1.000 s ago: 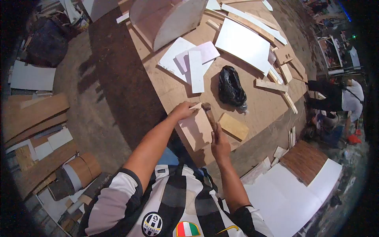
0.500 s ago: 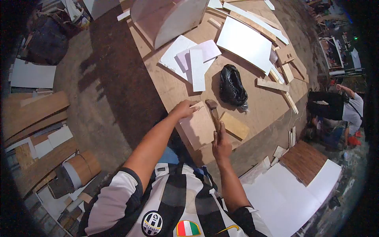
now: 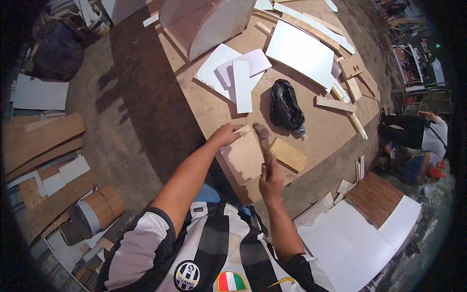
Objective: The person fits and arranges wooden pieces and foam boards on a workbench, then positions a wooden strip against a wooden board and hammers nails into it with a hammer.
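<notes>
My right hand (image 3: 272,181) is wrapped round the handle of a hammer (image 3: 262,138). The hammer's dark head lies just right of the far end of a pale wooden board (image 3: 243,156) at the table's near corner. On that board's far left corner, my left hand (image 3: 227,135) has its fingertips pinched together. A thin, small detail shows by those fingertips, too fine to name. Right of the hammer lies a yellowish wood block (image 3: 288,155), and beyond it a black plastic bag (image 3: 286,106).
The wooden table (image 3: 204,109) bears white and pinkish panels (image 3: 242,87), a large white board (image 3: 301,53), wood strips (image 3: 335,103) and a curved panel piece (image 3: 219,29). White sheets (image 3: 340,243) lie lower right. Another person (image 3: 433,138) stands at far right.
The hammer head has shifted slightly, and my right hand has moved a little down and left with it. My left hand stays at the board's corner.
</notes>
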{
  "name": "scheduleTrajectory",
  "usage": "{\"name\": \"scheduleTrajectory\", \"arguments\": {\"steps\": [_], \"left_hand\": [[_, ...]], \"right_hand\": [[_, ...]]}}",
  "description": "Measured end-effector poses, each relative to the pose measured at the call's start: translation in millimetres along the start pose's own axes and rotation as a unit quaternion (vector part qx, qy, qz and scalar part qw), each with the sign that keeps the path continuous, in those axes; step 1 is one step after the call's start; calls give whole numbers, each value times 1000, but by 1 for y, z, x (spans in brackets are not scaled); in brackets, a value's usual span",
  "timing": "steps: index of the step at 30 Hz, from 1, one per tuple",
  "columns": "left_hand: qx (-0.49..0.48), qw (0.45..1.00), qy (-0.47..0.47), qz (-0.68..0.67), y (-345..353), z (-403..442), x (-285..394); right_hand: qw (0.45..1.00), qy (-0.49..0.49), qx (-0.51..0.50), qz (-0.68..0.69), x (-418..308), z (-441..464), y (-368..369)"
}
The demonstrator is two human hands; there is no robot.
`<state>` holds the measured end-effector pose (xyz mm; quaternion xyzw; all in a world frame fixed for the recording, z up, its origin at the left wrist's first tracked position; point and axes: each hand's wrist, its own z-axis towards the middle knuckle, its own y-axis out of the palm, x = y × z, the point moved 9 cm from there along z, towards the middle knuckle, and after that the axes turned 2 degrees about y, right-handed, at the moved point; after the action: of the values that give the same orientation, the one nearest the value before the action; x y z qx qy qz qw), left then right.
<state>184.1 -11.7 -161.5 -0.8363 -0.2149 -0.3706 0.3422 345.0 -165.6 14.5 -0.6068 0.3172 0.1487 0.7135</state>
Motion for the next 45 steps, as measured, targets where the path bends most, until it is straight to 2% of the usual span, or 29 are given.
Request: {"name": "scheduleTrajectory", "arguments": {"steps": [1,3,7,9,12,18,22,24,28,30,33,34,36,38,40,41,43,45], "left_hand": [[0,1000,1,1,1,1,-2],[3,1000,24,9,-3,0,5],[-11,1000,-9,-6,-4,-5,7],[-11,1000,4,-8,0,0,1],[-8,1000,17,-7,1,2,-2],[-1,1000,23,2,-2,-2,5],[-12,999,21,-44,-1,1,3],[11,1000,17,-4,-1,1,0],[4,1000,12,-27,0,0,-1],[-4,999,37,-11,-2,-1,6],[-15,1000,25,-3,-4,-4,9],[-17,1000,24,-3,-3,-5,10],[-30,999,9,-5,-4,-3,10],[-13,1000,20,-13,-3,-4,8],[8,999,32,-22,-10,-4,15],[12,999,31,-24,-11,-6,15],[12,999,28,-26,-7,-9,13],[-2,999,32,-31,-4,-1,7]], "right_hand": [[1000,0,1,0,7,-3,4],[988,83,-110,-68,30,-8,32],[986,111,-101,-65,25,-10,23],[996,76,-15,37,16,-10,8],[998,33,9,51,10,-12,5],[994,93,-40,39,20,-22,24],[997,74,-5,32,29,-27,31],[993,102,-55,-8,42,-31,49],[988,120,-98,-22,36,-24,55],[996,76,8,34,30,-27,40],[997,40,40,53,37,-35,51],[997,42,40,52,35,-35,48],[995,87,-30,-24,34,-25,55],[994,95,-41,-40,36,-25,54],[995,44,63,57,32,-31,38],[995,44,62,57,35,-32,42],[996,73,-29,-35,41,-34,60],[996,79,-23,-31,39,-28,58]]}}
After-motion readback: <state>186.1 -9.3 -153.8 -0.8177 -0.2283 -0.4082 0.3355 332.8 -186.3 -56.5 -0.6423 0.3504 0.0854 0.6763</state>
